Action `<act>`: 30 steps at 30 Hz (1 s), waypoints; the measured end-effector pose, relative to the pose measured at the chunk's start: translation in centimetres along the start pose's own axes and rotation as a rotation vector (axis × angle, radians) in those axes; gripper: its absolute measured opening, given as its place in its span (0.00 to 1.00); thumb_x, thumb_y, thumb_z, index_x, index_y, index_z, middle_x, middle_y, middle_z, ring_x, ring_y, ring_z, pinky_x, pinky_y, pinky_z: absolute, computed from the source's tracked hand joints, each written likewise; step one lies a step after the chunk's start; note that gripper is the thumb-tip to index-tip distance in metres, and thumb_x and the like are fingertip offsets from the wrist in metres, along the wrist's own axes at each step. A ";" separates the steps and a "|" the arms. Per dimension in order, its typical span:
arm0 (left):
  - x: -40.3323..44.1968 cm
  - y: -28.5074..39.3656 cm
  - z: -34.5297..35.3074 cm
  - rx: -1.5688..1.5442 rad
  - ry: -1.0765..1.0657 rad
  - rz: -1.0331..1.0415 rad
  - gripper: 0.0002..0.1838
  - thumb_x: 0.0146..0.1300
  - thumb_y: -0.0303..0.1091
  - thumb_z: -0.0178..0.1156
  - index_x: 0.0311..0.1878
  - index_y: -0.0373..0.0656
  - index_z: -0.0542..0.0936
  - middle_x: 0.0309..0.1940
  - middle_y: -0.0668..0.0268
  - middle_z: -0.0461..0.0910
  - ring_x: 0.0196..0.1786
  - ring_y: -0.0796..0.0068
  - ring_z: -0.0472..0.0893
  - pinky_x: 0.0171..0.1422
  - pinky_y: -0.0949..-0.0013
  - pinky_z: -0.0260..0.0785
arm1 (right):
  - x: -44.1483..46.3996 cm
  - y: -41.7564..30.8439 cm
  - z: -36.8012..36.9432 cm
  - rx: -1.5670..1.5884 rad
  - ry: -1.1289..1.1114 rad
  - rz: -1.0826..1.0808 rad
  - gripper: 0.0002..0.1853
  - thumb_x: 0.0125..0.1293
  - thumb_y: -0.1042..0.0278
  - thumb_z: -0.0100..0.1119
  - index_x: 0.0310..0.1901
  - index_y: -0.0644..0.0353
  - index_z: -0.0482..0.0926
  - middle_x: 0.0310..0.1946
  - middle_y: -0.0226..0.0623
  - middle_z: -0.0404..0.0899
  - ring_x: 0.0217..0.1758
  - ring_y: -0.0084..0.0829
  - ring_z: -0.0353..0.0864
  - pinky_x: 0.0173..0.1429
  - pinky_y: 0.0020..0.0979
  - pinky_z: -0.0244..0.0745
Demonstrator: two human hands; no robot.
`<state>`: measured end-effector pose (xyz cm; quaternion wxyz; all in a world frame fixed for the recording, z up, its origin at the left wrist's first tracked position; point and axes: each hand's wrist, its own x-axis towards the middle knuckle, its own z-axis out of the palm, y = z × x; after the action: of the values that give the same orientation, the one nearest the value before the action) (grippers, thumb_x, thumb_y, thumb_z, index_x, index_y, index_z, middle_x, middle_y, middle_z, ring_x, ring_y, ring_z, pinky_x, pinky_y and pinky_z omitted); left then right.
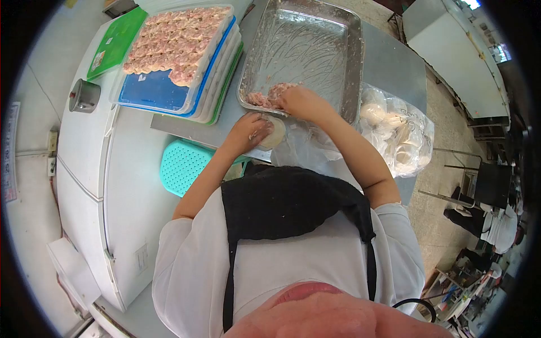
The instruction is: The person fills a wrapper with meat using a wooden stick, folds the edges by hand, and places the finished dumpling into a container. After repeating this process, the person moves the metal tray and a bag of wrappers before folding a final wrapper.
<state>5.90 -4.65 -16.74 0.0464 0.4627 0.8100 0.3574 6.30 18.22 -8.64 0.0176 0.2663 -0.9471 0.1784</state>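
My right hand [301, 103] reaches over the near rim of a metal tray [360, 62], its fingers closed on raw ground meat [283, 90]. The remaining meat lies in the tray's near left corner, and thin smears cover the bottom. Just outside that rim, my left hand [249, 133] is curled with its fingers against a pale, round dough wrapper [274, 135]. Bits of meat or dough cling to those fingers. What lies beneath them is hidden. Clear plastic wrap [304, 147] bunches up beside the wrapper, below my right forearm.
At left, stacked plastic containers hold rows of meat dumplings [174, 39] above a blue lid [152, 93]. Nearby are a green lid [115, 45], a metal pot [85, 96] and a turquoise basket [183, 166]. Bagged round white items [397, 132] lie right. Another person [499, 225] is farther right.
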 end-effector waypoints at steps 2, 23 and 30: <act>-0.1 0.0 -0.4 -0.006 0.034 0.039 0.13 0.53 0.35 0.68 0.43 0.46 0.81 0.42 0.61 0.77 0.51 0.56 0.74 0.56 0.56 0.67 | 0.5 0.4 -0.1 0.057 -0.060 0.210 0.13 0.64 0.64 0.51 0.33 0.62 0.84 0.34 0.51 0.83 0.39 0.52 0.82 0.44 0.46 0.76; 2.3 0.9 -5.5 -1.574 0.155 -0.422 0.13 0.71 0.35 0.53 0.52 0.38 0.79 0.51 0.65 0.80 0.54 0.74 0.79 0.58 0.67 0.71 | -1.4 0.4 1.0 0.208 -0.062 0.444 0.20 0.69 0.55 0.53 0.35 0.66 0.83 0.26 0.48 0.81 0.30 0.46 0.82 0.36 0.44 0.73; -0.7 -2.3 1.0 0.063 0.038 0.339 0.14 0.61 0.34 0.62 0.51 0.48 0.81 0.57 0.60 0.77 0.59 0.56 0.75 0.66 0.56 0.63 | -5.0 0.6 -2.6 0.791 0.086 0.747 0.21 0.73 0.51 0.51 0.38 0.61 0.84 0.15 0.22 0.66 0.16 0.14 0.61 0.20 0.21 0.54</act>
<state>5.06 -5.35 -19.08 -0.0444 0.5871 0.7319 0.3430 10.14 22.13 -7.10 -0.1098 -0.1097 -0.8364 0.5257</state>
